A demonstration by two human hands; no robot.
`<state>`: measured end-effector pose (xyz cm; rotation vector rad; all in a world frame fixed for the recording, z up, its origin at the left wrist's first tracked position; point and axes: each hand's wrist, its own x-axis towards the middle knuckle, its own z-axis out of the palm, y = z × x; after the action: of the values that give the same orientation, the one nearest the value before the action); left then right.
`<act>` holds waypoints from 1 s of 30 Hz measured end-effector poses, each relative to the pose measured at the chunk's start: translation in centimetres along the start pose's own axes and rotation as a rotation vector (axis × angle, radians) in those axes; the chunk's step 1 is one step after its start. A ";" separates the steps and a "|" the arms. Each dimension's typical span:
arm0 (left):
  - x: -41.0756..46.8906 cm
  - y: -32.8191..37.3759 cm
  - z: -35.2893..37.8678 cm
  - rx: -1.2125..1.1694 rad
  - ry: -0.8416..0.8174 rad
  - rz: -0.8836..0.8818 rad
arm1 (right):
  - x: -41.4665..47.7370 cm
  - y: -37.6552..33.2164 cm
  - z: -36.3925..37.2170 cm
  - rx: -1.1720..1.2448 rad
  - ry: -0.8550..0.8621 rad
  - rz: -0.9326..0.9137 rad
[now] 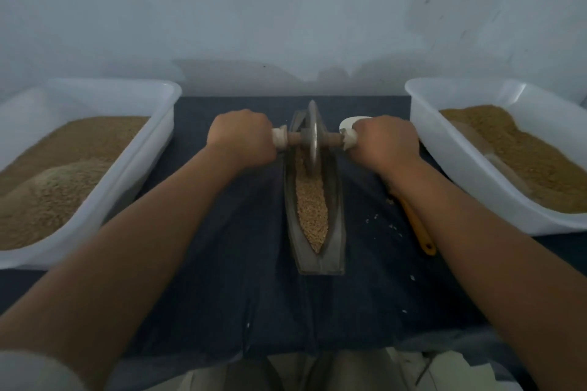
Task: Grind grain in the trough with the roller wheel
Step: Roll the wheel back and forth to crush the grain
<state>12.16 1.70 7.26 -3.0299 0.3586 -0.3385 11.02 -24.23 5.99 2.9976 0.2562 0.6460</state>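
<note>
Grain (pixel 313 209) lies in a long pale heap down the middle of the narrow metal trough (pixel 337 200), which sits lengthwise on a dark cloth (pixel 222 247) spread over the surface, its pointed near end towards the person. From the head camera, the only view, the roller wheel (pixel 313 140) stands upright on its edge in the far half of the trough, with its rim sunk into the heap. The left hand (pixel 241 136) is wrapped round one end of the axle (pixel 293 138) and the right hand (pixel 386 143) round the other, each fist clamped on a pale wrapped grip close beside the wheel. Both arms are stretched well forward, so the stroke looks to be near its far limit, and the kernels in the near half look mostly whole. To grind well, the axle should be held level with equal weight from both sides, so that the wheel neither leans nor climbs the sloping walls. The pull back ought to run the full length to the near tip and slow there, since a few stray kernels (pixel 394 227) already on the cloth to the right suggest that grain spills easily. A white tub (pixel 111 86) of brown grain sits to the left and another tub (pixel 460 168) to the right, both well clear of the arms. A yellow-handled tool (pixel 419 228) lies partly under the right forearm and could be knocked.
</note>
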 end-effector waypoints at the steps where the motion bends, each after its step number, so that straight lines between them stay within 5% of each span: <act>1: -0.8 0.1 -0.2 0.019 -0.005 0.014 | -0.8 0.2 0.1 0.002 -0.004 -0.002; 8: -9.8 -1.0 0.9 0.129 0.272 0.224 | -9.7 0.6 -0.8 -0.017 0.154 -0.112; 14: -0.6 -0.1 0.1 0.054 0.006 0.054 | -2.3 0.4 1.6 0.019 0.093 0.007; 19: -2.6 0.1 -0.2 0.034 0.019 0.047 | -2.8 0.7 1.0 -0.024 0.080 -0.031; 24: -10.6 -0.7 1.2 0.112 0.263 0.196 | -10.5 0.6 -0.8 -0.006 0.142 -0.119; 30: -3.0 -0.3 1.3 0.050 0.103 0.067 | -3.9 0.4 0.8 0.017 0.039 -0.028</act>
<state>9.66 2.77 5.42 -2.9513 0.4499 -0.4928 7.85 -25.33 3.75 2.9939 0.3074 0.7034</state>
